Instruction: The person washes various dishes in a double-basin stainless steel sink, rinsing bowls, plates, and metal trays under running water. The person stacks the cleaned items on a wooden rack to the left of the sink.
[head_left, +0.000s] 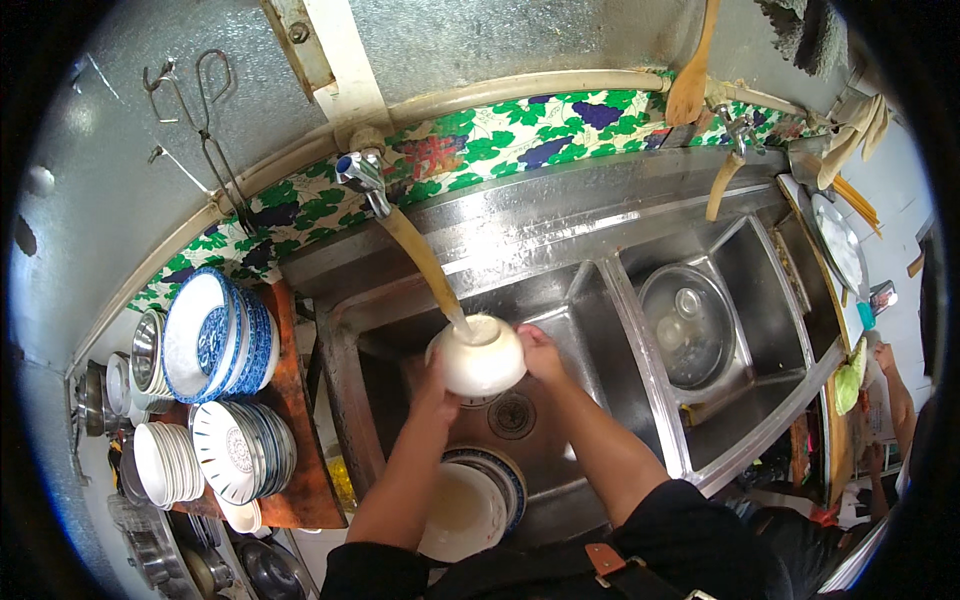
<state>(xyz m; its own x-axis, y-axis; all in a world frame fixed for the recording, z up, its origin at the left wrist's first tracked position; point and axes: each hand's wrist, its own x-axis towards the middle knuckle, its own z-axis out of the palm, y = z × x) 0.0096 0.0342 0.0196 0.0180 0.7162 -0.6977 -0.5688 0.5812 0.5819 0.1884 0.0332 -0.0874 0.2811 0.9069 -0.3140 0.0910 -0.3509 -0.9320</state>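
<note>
Both my hands hold an upturned white bowl (482, 369) by its sides over the left basin (555, 442) of a stainless steel sink. My left hand (441, 394) grips its left side, and my right hand (541, 352) its right side. Water from a hose (421, 259) on the left tap (362, 176) runs onto the bowl's base. Part of another dish shows behind and below it. A round drain (512, 415) lies beneath. Nearer to me, a large white bowl (461, 510) with cloudy water sits in a blue-rimmed one.
Stacked blue-and-white bowls (217, 337) and plates (244, 454) stand on a reddish-brown board (304, 480) at left. In the right basin (750, 300) rests a metal bowl (686, 326) with water and small dishes. A wooden spatula (688, 86) hangs above. Another person's arm (896, 386) appears at far right.
</note>
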